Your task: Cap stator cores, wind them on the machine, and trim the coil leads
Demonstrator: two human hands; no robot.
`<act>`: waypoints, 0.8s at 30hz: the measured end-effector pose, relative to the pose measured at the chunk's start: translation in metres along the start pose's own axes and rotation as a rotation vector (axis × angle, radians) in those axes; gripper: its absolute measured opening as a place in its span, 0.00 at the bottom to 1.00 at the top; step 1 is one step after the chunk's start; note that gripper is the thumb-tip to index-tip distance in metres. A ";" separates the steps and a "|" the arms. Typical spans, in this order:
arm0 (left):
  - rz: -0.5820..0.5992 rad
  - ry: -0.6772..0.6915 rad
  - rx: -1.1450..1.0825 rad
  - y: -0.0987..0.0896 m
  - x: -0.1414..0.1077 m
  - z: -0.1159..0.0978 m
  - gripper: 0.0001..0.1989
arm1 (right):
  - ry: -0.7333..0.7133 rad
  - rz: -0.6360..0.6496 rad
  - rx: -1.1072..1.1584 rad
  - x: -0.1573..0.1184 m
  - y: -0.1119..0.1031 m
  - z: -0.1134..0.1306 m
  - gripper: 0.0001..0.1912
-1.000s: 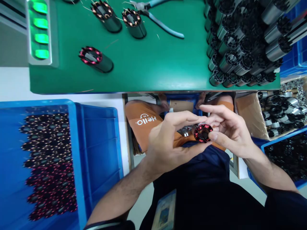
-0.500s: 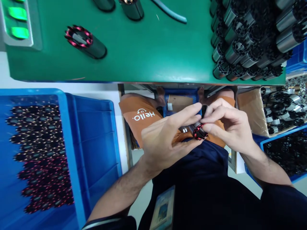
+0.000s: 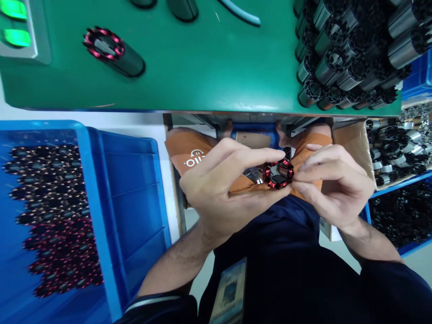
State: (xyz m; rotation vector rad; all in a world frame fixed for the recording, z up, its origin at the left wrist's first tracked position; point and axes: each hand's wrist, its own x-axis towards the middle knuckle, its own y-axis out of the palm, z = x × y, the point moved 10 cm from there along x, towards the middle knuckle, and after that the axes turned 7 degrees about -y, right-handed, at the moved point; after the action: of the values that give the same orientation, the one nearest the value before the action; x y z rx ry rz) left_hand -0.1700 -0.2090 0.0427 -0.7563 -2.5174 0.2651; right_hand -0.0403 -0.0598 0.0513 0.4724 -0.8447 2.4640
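Observation:
Above my lap, my left hand holds a black cylinder wound with red wire between its thumb and fingers. The cylinder's open ring end faces up toward the camera. My right hand is at the ring's right edge, thumb and fingertips pinched together; whatever lies between them is too small to make out. On the green table, another red-wound cylinder lies tilted at the left. Dark cylinders are partly cut off at the top edge.
Many metal cylinders stand stacked at the table's right. A blue bin and rows of wound parts are at the left. A lined box of metal rings and a bin of black parts are at the right.
The held cylinder has turned so its ring end faces the camera more fully and sits slightly higher. My right hand has moved from over the cylinder to its right side.

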 end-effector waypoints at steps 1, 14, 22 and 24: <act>-0.005 0.019 0.010 0.002 0.000 -0.001 0.15 | -0.023 -0.002 -0.014 0.002 -0.001 0.002 0.02; 0.006 0.207 0.162 0.020 -0.004 -0.010 0.06 | 0.549 -0.130 0.626 -0.028 0.039 -0.050 0.08; -0.068 0.298 0.273 0.026 -0.018 -0.008 0.12 | 0.746 -0.198 0.713 -0.054 0.056 -0.062 0.11; -0.068 0.337 0.265 0.029 -0.020 -0.008 0.11 | 0.728 -0.200 0.701 -0.052 0.054 -0.062 0.10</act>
State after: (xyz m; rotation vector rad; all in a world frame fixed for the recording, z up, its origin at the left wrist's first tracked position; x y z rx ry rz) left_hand -0.1379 -0.1956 0.0325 -0.5563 -2.1321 0.4019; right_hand -0.0374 -0.0747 -0.0445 -0.1354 0.3501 2.3999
